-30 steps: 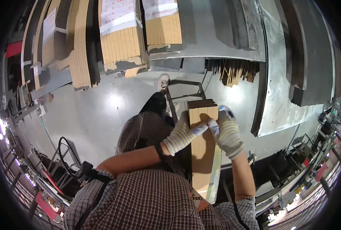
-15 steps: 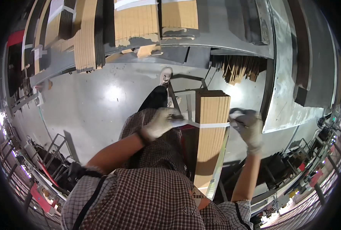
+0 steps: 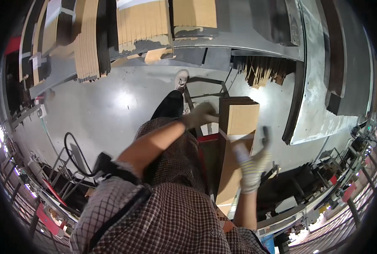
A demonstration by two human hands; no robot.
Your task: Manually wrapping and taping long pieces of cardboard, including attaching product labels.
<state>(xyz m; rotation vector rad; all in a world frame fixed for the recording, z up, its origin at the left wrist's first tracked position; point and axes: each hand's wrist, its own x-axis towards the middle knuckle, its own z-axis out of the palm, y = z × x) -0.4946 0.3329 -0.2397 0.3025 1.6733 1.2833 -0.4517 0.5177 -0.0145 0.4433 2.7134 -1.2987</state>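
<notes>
A tall bundle of tan strips with dark side faces stands in front of me, right of my legs. Around its upper part runs a white band; lower down a second pale band crosses it. My gloved left hand is at the left side of the bundle near its top. Motion smears its fingers, so I cannot tell their grip. Over the bundle's right face, just below the upper band, my right hand in a striped glove with dark fingertips has its fingers spread, with nothing visible held.
Beyond the floor a grey table carries several stacks of tan and dark strips. Loose strips hang below it. To the right stands a pale metal-topped table with long dark pieces. A metal frame stands near my foot.
My right hand has left the bundle's right edge, moved down and left across its face, and opened. My left hand has let go of the white band's end and moved up and right to the bundle.
</notes>
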